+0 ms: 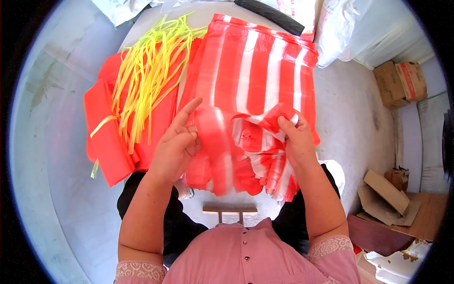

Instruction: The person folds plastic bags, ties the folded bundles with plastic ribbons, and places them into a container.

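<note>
Red-and-white striped plastic bags (255,66) lie in a thick flat stack before me. My right hand (299,139) pinches the gathered edge of a striped plastic bag (272,118) between thumb and fingers. Loose folds of it hang over the near edge of the stack, partly blurred. My left hand (176,149) is beside the bag's left side, its index finger stretched out and the other fingers loosely bent. I see nothing held in it. Left of the stack, a bundle of yellow plastic ties (149,71) lies across folded red plastic (109,137).
A black roll-like bar (269,16) lies behind the stack. White sacks (336,28) stand at the back right. Cardboard boxes (399,84) are on the floor at right, with an opened carton (390,201) nearer. A small wooden stool (230,209) shows between my knees.
</note>
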A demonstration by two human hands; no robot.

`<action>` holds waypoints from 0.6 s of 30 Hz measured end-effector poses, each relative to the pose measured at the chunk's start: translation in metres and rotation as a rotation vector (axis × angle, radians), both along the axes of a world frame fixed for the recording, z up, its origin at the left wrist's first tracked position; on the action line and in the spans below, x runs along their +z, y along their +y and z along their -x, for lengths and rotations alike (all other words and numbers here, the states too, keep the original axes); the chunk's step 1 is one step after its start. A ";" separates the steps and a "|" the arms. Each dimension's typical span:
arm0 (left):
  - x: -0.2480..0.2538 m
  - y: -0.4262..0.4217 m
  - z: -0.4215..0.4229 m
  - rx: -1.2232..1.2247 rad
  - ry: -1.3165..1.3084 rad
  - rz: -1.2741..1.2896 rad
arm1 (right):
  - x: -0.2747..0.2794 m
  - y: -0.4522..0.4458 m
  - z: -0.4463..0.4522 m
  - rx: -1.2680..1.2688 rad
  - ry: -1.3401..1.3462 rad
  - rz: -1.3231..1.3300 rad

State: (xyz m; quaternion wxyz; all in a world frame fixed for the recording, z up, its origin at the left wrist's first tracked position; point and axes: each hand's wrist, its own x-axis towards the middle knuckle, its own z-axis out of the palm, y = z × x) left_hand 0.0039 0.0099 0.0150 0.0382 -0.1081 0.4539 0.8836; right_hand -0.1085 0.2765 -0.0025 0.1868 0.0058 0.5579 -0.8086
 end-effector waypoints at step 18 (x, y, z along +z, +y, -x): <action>0.001 0.014 0.004 0.035 0.109 0.228 | -0.001 -0.003 -0.001 -0.009 0.005 0.024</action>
